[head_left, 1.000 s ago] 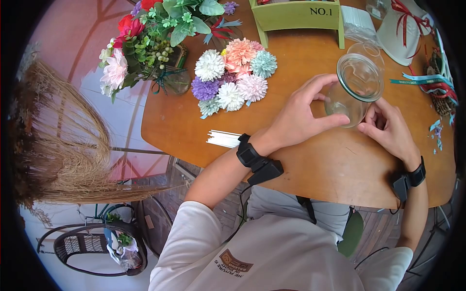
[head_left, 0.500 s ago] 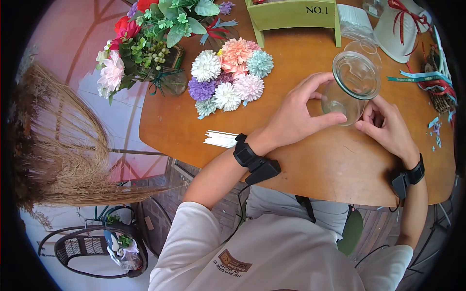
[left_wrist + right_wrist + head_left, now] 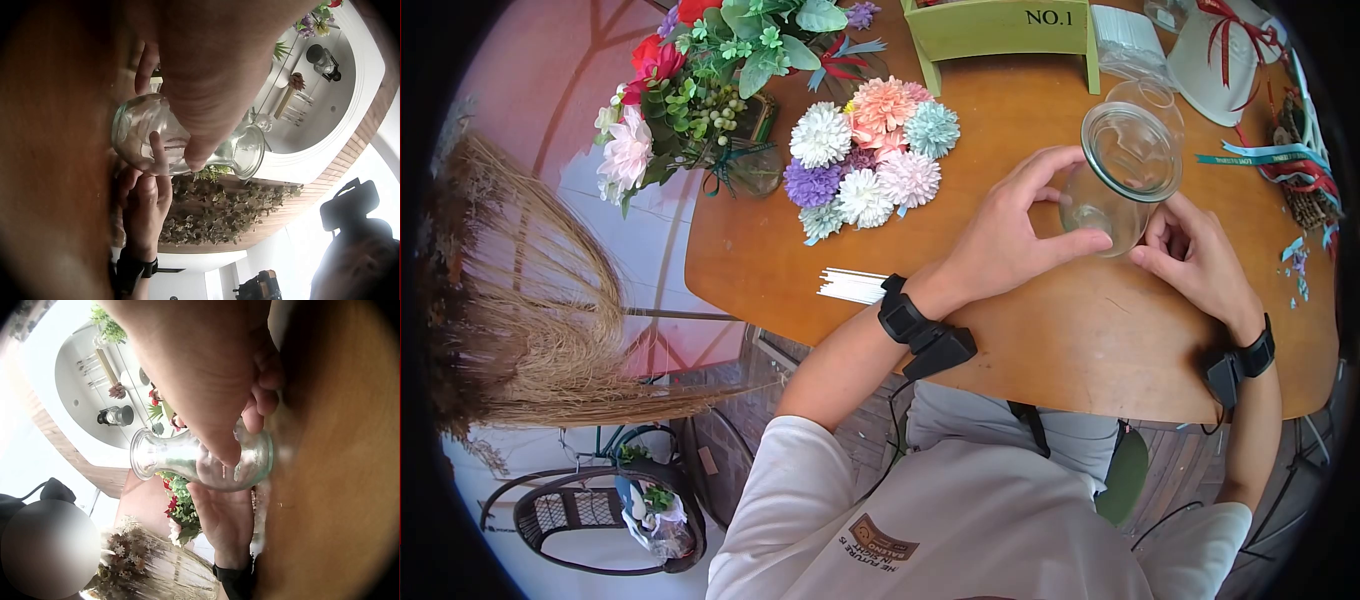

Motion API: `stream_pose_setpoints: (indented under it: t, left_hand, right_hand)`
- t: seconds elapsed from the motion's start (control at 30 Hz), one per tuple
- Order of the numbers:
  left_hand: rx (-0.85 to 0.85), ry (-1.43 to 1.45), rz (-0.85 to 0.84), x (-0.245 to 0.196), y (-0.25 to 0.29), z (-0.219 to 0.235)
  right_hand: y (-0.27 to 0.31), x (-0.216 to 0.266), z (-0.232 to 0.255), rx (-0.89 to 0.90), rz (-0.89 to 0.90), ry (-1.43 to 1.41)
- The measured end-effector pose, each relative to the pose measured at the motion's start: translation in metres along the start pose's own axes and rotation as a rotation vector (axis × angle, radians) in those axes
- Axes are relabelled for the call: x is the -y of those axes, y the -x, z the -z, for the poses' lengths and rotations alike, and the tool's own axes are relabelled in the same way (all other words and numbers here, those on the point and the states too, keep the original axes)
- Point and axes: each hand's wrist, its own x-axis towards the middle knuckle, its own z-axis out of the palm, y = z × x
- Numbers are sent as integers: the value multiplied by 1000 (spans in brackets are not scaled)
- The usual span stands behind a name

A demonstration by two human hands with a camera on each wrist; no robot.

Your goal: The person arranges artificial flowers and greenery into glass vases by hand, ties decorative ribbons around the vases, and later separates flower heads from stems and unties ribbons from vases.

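Observation:
A clear glass vase (image 3: 1090,215) with a round belly and a flared rim stands upright on the wooden table, between both hands. My left hand (image 3: 1010,240) grips its belly from the left, thumb across the near side and fingers reaching round the far side. From the right, my right hand (image 3: 1200,260) holds the lower belly with thumb and index finger, its other fingers curled in. In the left wrist view, the right index finger shows through the vase (image 3: 134,128). The right wrist view has the right thumb lying against the glass near the base.
Left of the vase lies a cluster of colourful flower heads (image 3: 865,195), with white sticks (image 3: 850,285) nearer me. A bouquet in a jar (image 3: 755,170) stands far left. Beyond are a green NO.1 planter (image 3: 1000,35), another glass (image 3: 1170,110) and a white ribboned vessel (image 3: 1215,70). Ribbons (image 3: 1280,160) lie right.
The head view has drifted slightly, so the scene sits a little further left and up. Both hands keep the same hold on the vase.

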Motion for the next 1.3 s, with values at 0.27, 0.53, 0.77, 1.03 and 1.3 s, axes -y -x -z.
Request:
stream_pose_setpoints:
  t: [0.27,0.53,0.77,1.03,1.3]
  left_hand:
    - [3,6,2,-1,0,0]
    - [11,4,3,1,0,0]
    - [6,0,11,-2,0,0]
    - [5,-4,13,0,0,0]
    - [-10,1,-8,2,0,-1]
  right_hand:
    - [0,1,0,7,-12,-1]
    - [0,1,1,2,-5,2]
    - [0,0,1,6,-2,1]
    - [1,-1,0,-4,11,10]
    - [1,0,1,-1,14,5]
